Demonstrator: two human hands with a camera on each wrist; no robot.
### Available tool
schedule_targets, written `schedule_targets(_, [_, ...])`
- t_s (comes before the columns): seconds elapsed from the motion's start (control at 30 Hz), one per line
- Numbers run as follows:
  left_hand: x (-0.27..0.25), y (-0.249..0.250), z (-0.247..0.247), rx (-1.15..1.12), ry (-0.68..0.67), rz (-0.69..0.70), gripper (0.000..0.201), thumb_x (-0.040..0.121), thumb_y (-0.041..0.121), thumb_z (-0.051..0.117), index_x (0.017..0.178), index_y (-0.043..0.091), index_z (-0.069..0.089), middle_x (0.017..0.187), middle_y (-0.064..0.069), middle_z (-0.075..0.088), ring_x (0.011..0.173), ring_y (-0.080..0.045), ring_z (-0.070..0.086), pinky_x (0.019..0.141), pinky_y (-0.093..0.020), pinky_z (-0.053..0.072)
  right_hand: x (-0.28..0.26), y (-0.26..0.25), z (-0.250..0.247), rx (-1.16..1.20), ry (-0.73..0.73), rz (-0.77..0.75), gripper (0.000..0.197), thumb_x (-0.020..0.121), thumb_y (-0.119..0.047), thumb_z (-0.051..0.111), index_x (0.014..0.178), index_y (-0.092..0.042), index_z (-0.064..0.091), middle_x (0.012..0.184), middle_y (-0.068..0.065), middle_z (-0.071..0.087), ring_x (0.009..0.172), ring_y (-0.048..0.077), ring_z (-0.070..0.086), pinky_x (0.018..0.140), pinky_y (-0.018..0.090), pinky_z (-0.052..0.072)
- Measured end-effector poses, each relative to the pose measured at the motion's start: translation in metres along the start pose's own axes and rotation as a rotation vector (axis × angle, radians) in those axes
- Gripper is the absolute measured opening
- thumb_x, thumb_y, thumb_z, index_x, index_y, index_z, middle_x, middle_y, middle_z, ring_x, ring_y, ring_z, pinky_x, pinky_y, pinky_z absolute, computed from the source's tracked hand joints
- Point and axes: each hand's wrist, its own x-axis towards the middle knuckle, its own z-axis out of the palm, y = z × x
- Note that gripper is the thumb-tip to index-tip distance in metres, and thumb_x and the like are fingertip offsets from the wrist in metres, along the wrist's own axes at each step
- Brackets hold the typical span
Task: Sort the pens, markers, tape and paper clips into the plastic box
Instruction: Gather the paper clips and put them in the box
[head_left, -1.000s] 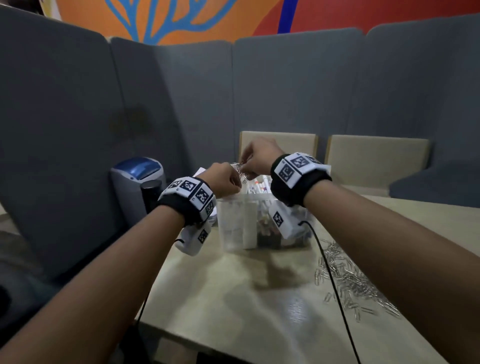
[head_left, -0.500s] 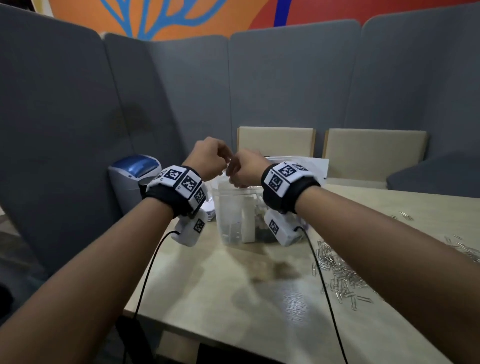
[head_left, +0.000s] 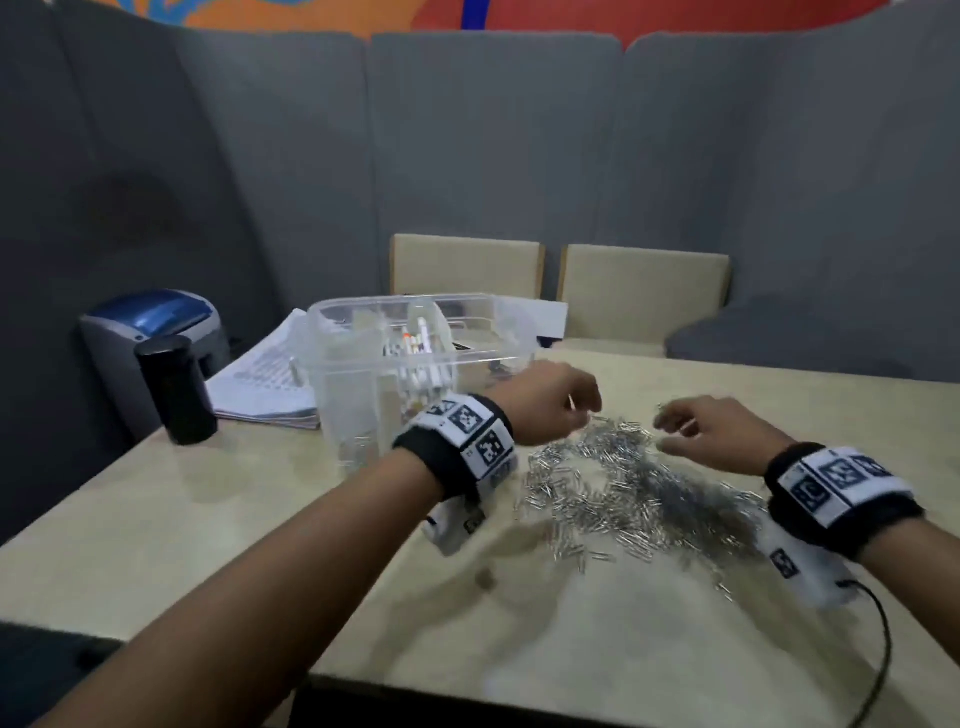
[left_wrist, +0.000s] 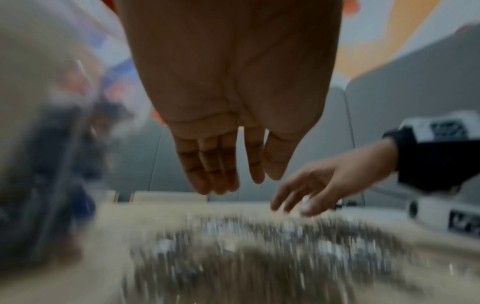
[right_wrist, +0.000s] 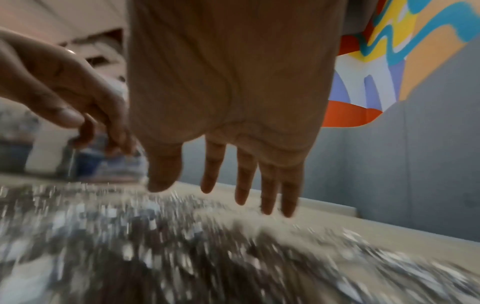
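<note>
A clear plastic box (head_left: 363, 332) stands on the beige table (head_left: 260, 519), with pens and markers (head_left: 418, 345) upright inside. A wide heap of silver paper clips (head_left: 623, 493) lies to its right, blurred in both wrist views (left_wrist: 259, 257) (right_wrist: 155, 236). My left hand (head_left: 561, 402) hovers over the heap's far left edge, fingers straight and empty (left_wrist: 228, 181). My right hand (head_left: 696, 428) hovers over the far right edge, fingers spread and relaxed (right_wrist: 233, 195), holding nothing. No tape shows.
A black cylinder (head_left: 176, 389) and a grey-blue machine (head_left: 150, 322) stand at the table's left. Printed papers (head_left: 265, 379) lie beside the box. Two beige chair backs (head_left: 556, 275) and grey padded panels stand behind. A black cable (head_left: 878, 639) trails from my right wrist.
Both hands have come down from above the box, where they were curled together, to the paper clip heap on the right. Their fingers have opened out.
</note>
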Motion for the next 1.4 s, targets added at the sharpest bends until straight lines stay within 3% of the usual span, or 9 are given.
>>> schedule_targets(0.13, [0.026,0.000,0.076,0.157,-0.251,-0.118,0.042,0.090,0.039,0.060,0.128,0.023,0.056,0.131,-0.012,0.052,0.119,-0.029,0.048,0.100,-0.040,0.040,-0.012,0.032,0.030,-0.149,-0.220,0.073,0.079,0.077,-0.072,0.054,0.143,-0.031,0.039,0.148,0.002,0.040,0.132,0.019,0.040,0.108,0.036,0.033])
schedule_targets(0.33, [0.045,-0.012,0.098,0.266,-0.323,-0.183,0.055,0.074,0.067,0.063,0.122,0.044,0.049,0.143,-0.003,0.040,0.126,-0.032,0.040,0.100,-0.053,0.038,-0.006,0.049,0.043,-0.119,-0.278,0.050,0.125,0.038,-0.099,0.049,0.147,-0.042,0.026,0.154,0.003,0.030,0.139,0.023,0.032,0.114,0.048,0.028])
schedule_targets(0.43, [0.050,-0.013,0.098,0.273,-0.292,-0.151,0.040,0.081,0.052,0.066,0.117,0.037,0.057,0.125,-0.004,0.052,0.114,-0.029,0.050,0.092,-0.045,0.047,-0.004,0.050,0.048,-0.167,-0.260,0.031,0.105,0.053,-0.093,0.050,0.143,-0.040,0.037,0.150,0.002,0.036,0.136,0.022,0.036,0.112,0.048,0.031])
schedule_targets(0.53, [0.052,-0.012,0.094,0.264,-0.248,-0.131,0.025,0.087,0.025,0.065,0.112,0.027,0.063,0.116,-0.008,0.055,0.107,-0.028,0.055,0.087,-0.038,0.048,-0.007,0.045,0.042,-0.152,-0.176,0.006,0.061,0.081,-0.060,0.063,0.134,-0.034,0.052,0.141,0.002,0.050,0.127,0.021,0.048,0.106,0.040,0.038])
schedule_targets(0.7, [0.052,-0.012,0.098,0.220,-0.235,-0.138,0.031,0.082,-0.004,0.056,0.102,0.017,0.067,0.109,-0.010,0.061,0.099,-0.028,0.061,0.081,-0.034,0.050,-0.009,0.045,0.039,-0.125,-0.080,0.004,0.023,0.086,-0.029,0.070,0.109,-0.027,0.071,0.111,0.000,0.067,0.093,0.014,0.059,0.080,0.024,0.047])
schedule_targets(0.97, [0.048,-0.004,0.060,0.108,0.008,-0.050,0.021,0.088,0.000,0.059,0.103,0.010,0.070,0.102,-0.007,0.069,0.094,-0.021,0.064,0.084,-0.030,0.053,-0.008,0.050,0.034,-0.052,0.042,0.064,0.015,0.085,-0.012,0.070,0.097,-0.020,0.073,0.101,-0.001,0.068,0.086,0.014,0.063,0.078,0.022,0.050])
schedule_targets(1.1, [0.025,-0.002,-0.017,-0.059,0.225,-0.032,0.014,0.087,0.005,0.067,0.099,0.010,0.070,0.088,0.001,0.069,0.077,-0.015,0.067,0.066,-0.022,0.057,-0.008,0.050,0.033,0.000,0.110,0.065,0.017,0.086,-0.005,0.068,0.090,-0.021,0.073,0.092,-0.002,0.068,0.081,0.012,0.063,0.075,0.023,0.052])
schedule_targets(1.27, [-0.024,-0.048,-0.110,-0.085,0.414,-0.149,0.007,0.084,0.001,0.069,0.091,0.004,0.069,0.075,-0.001,0.067,0.054,-0.006,0.062,0.055,-0.025,0.058,-0.013,0.032,0.025,0.186,0.320,-0.023,0.024,0.080,-0.004,0.074,0.074,-0.027,0.070,0.076,-0.005,0.068,0.070,0.007,0.062,0.068,0.024,0.050])
schedule_targets(1.4, [-0.062,-0.107,-0.138,0.072,0.389,-0.349,0.007,0.083,0.001,0.070,0.087,0.006,0.070,0.077,-0.010,0.071,0.055,-0.018,0.065,0.057,-0.029,0.059,-0.010,-0.008,-0.005,0.283,0.482,-0.158,0.011,0.075,-0.003,0.079,0.080,-0.012,0.076,0.071,-0.004,0.070,0.066,0.005,0.064,0.064,0.004,0.043])
